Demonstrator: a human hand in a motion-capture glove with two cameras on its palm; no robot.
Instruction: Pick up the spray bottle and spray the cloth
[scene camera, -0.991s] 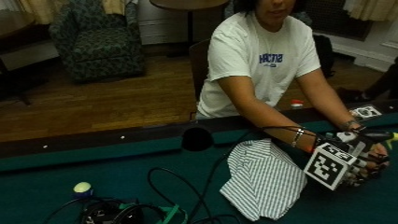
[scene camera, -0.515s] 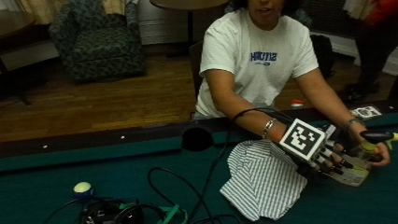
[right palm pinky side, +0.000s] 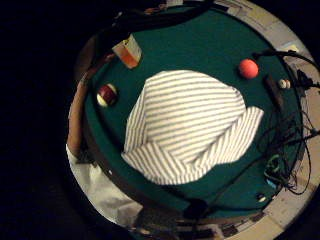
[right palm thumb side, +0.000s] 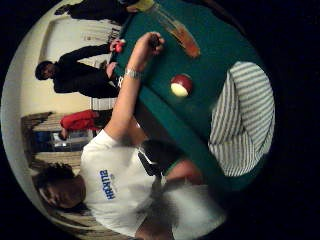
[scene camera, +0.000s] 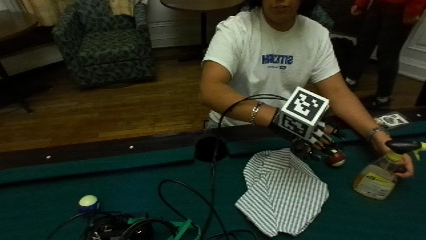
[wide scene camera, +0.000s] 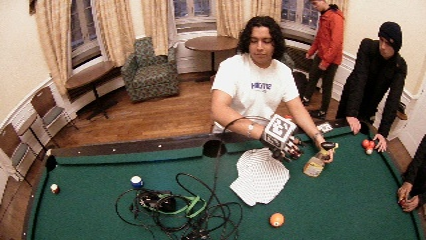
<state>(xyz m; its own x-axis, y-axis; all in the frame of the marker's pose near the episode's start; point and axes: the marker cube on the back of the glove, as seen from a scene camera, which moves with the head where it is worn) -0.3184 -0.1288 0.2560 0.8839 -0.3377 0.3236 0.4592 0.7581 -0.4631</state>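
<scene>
Spray bottle (scene camera: 377, 177) in bare hand (scene camera: 398, 162).

Wooden floor, patterned armchair (wide scene camera: 150, 67), round table (wide scene camera: 212, 43), curtained windows (wide scene camera: 190, 10), cream walls.

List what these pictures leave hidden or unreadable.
- Gloved right hand: outside view, the marker cube covers its back; finger pose unclear.
- Spray bottle: the bare hand wraps its neck, hiding the trigger; label too small to read.
- Striped ball: outside view, partly behind the gloved fingers.
- Cloth: folded; underside hidden in every view.
</scene>
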